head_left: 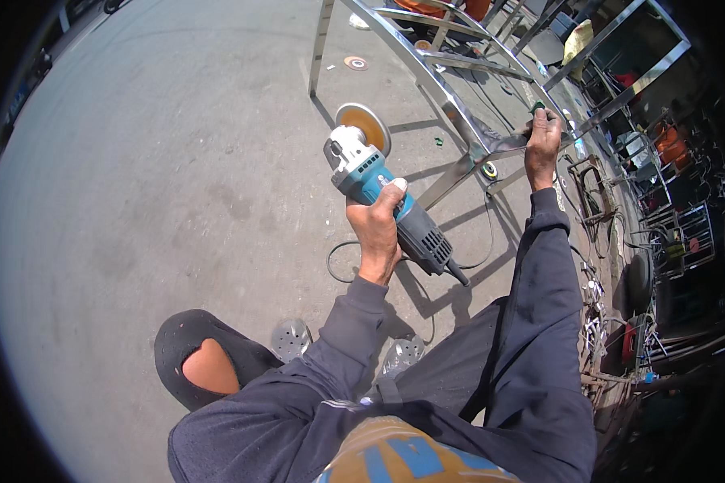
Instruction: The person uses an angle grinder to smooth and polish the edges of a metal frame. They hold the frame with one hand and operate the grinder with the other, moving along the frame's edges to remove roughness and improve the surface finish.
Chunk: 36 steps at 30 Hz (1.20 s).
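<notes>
My left hand (376, 228) is wrapped around the teal and black body of an angle grinder (387, 190), its thumb lying along the top. The grinder is tilted, with its orange-brown disc (360, 129) at the upper end, apart from the metal frame. My right hand (543, 146) is closed at a corner of the shiny metal frame (459, 121), thumb up. A small dark green piece (537, 105) shows at its fingertips; most of what it grips is hidden.
The grinder's cord (491, 233) loops over the concrete ground (177, 201). A loose disc (355, 63) lies beyond the grinder, and a round disc (489, 170) sits under the frame. Metal racks and clutter (693, 241) line the right side. Another person's orange clothing (427, 8) shows at the top.
</notes>
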Each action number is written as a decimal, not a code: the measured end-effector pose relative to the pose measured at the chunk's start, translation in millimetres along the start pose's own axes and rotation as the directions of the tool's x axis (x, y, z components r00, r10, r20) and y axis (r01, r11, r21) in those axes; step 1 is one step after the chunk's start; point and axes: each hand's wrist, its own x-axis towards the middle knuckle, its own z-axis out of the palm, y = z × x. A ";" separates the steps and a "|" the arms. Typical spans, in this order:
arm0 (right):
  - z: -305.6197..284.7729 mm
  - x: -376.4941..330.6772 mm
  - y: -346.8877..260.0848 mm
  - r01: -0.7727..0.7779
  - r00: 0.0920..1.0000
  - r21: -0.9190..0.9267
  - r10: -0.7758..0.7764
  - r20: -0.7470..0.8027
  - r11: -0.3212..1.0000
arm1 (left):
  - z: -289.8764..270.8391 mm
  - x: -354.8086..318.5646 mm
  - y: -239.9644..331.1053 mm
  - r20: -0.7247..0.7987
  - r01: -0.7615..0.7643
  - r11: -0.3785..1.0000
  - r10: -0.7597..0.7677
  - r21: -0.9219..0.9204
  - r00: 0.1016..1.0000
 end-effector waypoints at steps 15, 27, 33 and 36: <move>-43.5 59.8 39.1 -0.235 0.952 -0.451 0.298 0.073 0.861 | -80.2 93.6 69.5 -0.020 0.025 0.992 -0.027 -0.121 0.999; -56.5 89.3 54.0 0.053 0.829 -0.576 0.286 0.481 0.816 | -73.1 78.9 52.9 0.158 0.022 0.988 0.003 -0.156 0.987; -48.5 116.0 66.6 0.264 0.497 -0.398 0.229 0.837 0.879 | -6.3 3.9 45.7 -0.062 -0.306 0.911 0.335 0.276 0.940; -50.3 113.5 72.5 0.194 0.432 -0.284 0.178 0.884 0.939 | 24.3 -46.5 22.4 -0.165 -0.413 0.813 0.512 0.411 0.843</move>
